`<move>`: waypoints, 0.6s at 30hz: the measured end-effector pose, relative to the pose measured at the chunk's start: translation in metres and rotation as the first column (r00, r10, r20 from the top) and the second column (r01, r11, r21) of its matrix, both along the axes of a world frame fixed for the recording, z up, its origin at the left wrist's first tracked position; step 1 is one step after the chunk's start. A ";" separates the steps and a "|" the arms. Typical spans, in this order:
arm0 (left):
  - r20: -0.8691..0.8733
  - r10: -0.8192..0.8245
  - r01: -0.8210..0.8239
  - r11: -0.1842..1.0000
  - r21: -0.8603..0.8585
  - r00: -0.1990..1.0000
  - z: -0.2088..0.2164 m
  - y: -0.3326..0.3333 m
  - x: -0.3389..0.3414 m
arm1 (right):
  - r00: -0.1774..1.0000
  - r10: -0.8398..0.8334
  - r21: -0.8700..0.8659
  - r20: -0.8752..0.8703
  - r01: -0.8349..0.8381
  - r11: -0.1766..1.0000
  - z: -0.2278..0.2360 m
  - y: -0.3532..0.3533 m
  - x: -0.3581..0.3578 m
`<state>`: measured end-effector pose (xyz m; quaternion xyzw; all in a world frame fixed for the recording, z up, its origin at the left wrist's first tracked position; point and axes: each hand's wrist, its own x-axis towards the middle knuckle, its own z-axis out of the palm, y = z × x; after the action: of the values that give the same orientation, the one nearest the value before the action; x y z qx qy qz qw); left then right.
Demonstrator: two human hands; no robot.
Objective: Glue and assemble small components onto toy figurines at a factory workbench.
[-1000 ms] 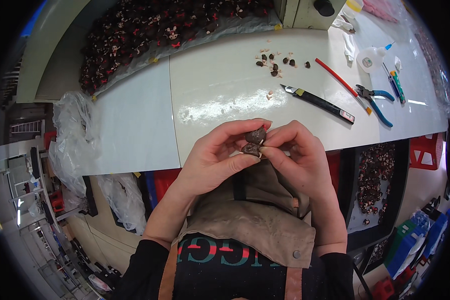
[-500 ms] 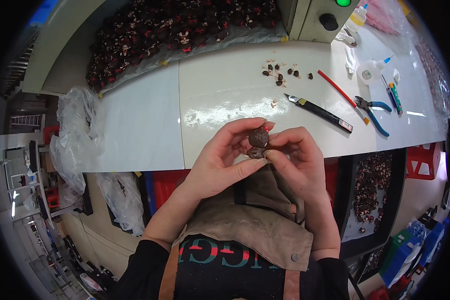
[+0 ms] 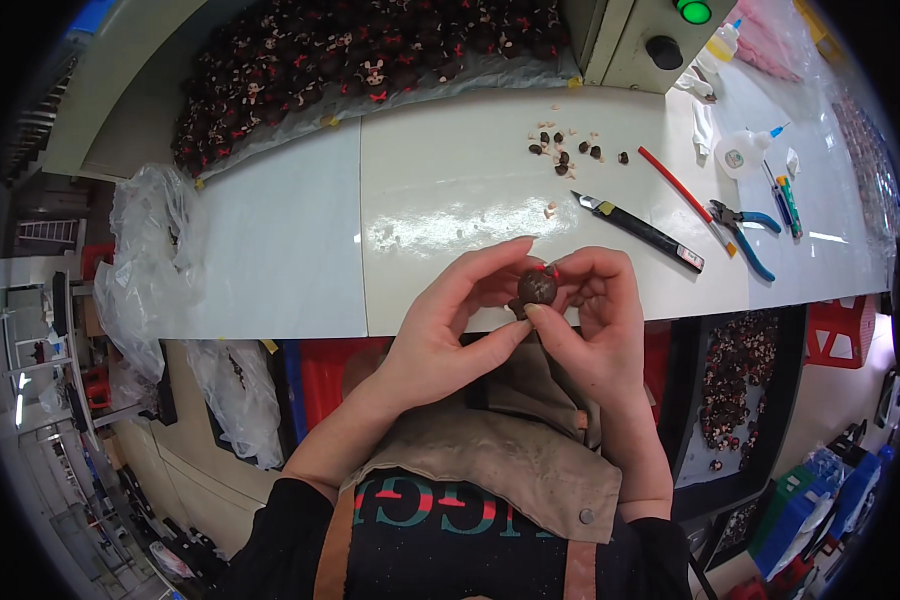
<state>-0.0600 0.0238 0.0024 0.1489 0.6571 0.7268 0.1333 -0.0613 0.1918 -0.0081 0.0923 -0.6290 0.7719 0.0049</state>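
Close to the table's near edge, both hands hold a small dark brown figurine (image 3: 538,287) with a round head and a bit of red at its top. My left hand (image 3: 440,325) is curled around its left side, the thumb tip meeting the figurine's lower part. My right hand (image 3: 602,320) pinches it from the right, thumb against the underside of the round head. The lower body is mostly hidden by the fingers. Beyond the hands lie a black craft knife (image 3: 652,240) and several small dark and pale pieces (image 3: 562,158).
Many dark figurines (image 3: 300,85) fill a lined surface under a machine housing (image 3: 640,55). To the right are a red brush (image 3: 680,190), blue-handled pliers (image 3: 750,235) and a dropper bottle (image 3: 740,150). Plastic bags (image 3: 150,270) hang at left; a black tray (image 3: 787,400) with small pieces stands lower right.
The figurine has been turned and moved slightly right, its round head now lower and covering more of the body. My right thumb has shifted from the lower part to the head.
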 end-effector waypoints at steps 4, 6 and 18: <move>-0.030 0.019 -0.017 0.997 0.081 0.999 -0.002 0.003 0.000 | 1.000 -0.007 -0.007 0.002 0.007 1.000 -0.001 -0.001 0.000; -0.022 0.033 -0.030 0.994 0.105 0.999 -0.003 0.004 -0.001 | 1.000 0.011 0.047 -0.017 -0.010 0.999 -0.002 0.001 0.000; -0.020 0.045 -0.043 0.996 0.080 0.999 -0.001 0.006 0.005 | 0.993 0.114 0.053 -0.040 -0.112 0.992 -0.003 0.009 0.003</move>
<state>-0.0552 0.0296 0.0017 0.1474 0.6321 0.7536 0.1040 -0.0582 0.2010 -0.0115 0.1446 -0.6420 0.7524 -0.0276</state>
